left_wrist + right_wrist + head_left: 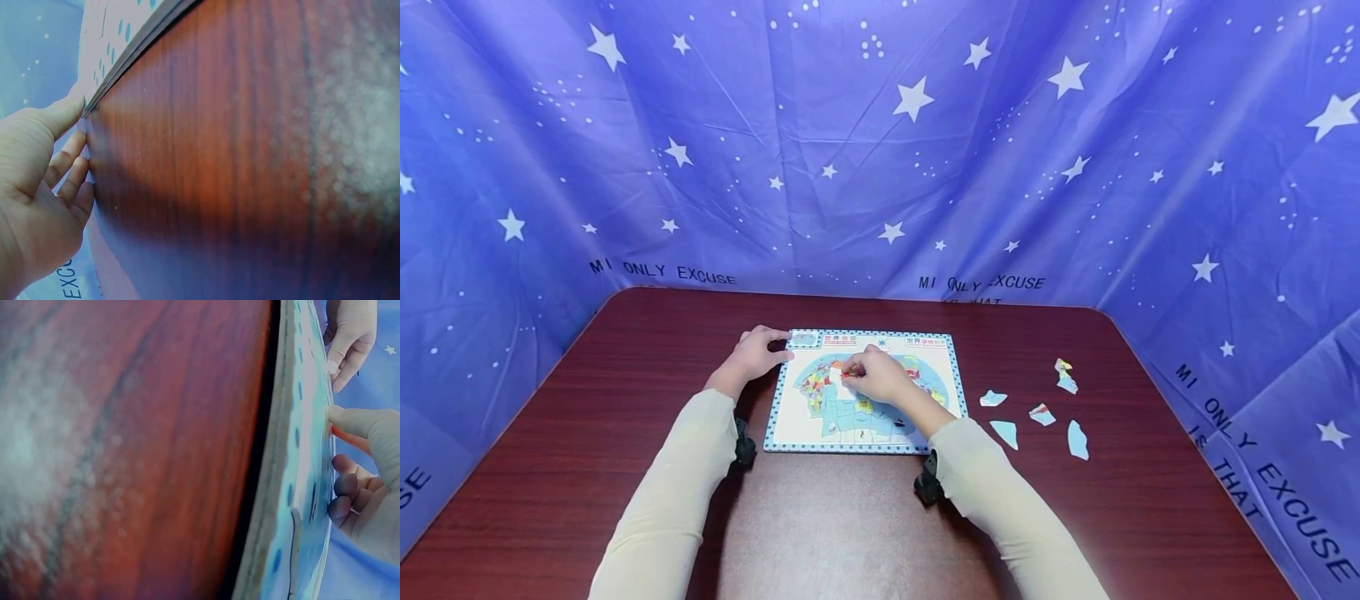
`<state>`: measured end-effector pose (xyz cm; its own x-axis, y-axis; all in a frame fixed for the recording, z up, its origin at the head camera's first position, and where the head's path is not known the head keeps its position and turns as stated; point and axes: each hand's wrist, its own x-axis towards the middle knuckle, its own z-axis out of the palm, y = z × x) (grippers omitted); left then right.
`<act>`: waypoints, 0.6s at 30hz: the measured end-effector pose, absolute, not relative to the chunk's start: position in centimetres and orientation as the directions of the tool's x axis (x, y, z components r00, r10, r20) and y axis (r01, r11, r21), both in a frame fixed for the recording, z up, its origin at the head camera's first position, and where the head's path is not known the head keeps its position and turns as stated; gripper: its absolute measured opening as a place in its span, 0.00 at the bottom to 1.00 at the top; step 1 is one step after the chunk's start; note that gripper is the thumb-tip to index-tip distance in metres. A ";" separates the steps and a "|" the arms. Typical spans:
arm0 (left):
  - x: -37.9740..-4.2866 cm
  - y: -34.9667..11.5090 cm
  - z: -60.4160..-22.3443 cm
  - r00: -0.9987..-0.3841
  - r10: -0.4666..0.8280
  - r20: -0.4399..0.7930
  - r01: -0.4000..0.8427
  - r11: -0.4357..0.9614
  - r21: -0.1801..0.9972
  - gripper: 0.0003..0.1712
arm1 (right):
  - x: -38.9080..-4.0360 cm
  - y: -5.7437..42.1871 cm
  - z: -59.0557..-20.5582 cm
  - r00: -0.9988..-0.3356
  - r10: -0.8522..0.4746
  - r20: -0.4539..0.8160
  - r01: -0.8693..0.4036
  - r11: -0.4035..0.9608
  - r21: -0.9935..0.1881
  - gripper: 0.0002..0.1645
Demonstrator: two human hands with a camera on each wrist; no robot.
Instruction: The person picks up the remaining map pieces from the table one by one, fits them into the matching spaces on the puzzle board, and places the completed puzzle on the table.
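A world map jigsaw puzzle board [782, 429] with a blue dotted border lies on the table. My right hand [880, 377] is over its map, pinching a small puzzle piece [848, 377] with some red on it between thumb and forefinger. White backing shows beside those fingertips, where the map has a gap. In the right wrist view the right hand's [369, 469] other fingers curl close to the board's surface. At the upper left corner my left hand [752, 354] touches the board's edge with its thumb [65, 112], its other fingers loosely bent against the table.
Several loose puzzle pieces lie right of the board, among them a pale blue one [1077, 440], a red-striped one [1042, 414] and a yellow and blue one [1065, 377]. The dark red wooden table [820, 533] ends at a blue star-printed curtain [850, 150].
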<state>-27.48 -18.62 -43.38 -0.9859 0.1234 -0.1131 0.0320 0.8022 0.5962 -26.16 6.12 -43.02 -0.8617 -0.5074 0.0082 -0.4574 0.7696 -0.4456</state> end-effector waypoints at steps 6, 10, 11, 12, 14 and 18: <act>-27.5 -18.7 -43.4 -0.987 0.122 -0.108 0.034 0.801 0.598 0.28 | -26.1 6.2 -43.0 -0.862 -0.506 0.010 -0.458 0.771 -0.443 0.12; -27.5 -18.6 -43.3 -0.987 0.116 -0.111 0.027 0.800 0.600 0.28 | -26.1 6.2 -42.9 -0.863 -0.505 0.009 -0.456 0.770 -0.448 0.12; -27.5 -18.6 -43.3 -0.987 0.116 -0.113 0.026 0.799 0.600 0.28 | -26.1 6.3 -42.8 -0.862 -0.506 0.010 -0.456 0.768 -0.450 0.12; -27.5 -18.6 -43.3 -0.987 0.117 -0.114 0.025 0.799 0.601 0.28 | -26.1 6.3 -42.8 -0.863 -0.506 0.009 -0.455 0.768 -0.451 0.12; -27.5 -18.6 -43.2 -0.986 0.115 -0.120 0.020 0.798 0.602 0.28 | -26.1 6.3 -42.7 -0.863 -0.506 0.005 -0.452 0.767 -0.456 0.12; -27.5 -18.6 -43.2 -0.985 0.120 -0.123 0.023 0.801 0.598 0.28 | -26.0 6.4 -42.6 -0.864 -0.503 0.009 -0.447 0.760 -0.472 0.12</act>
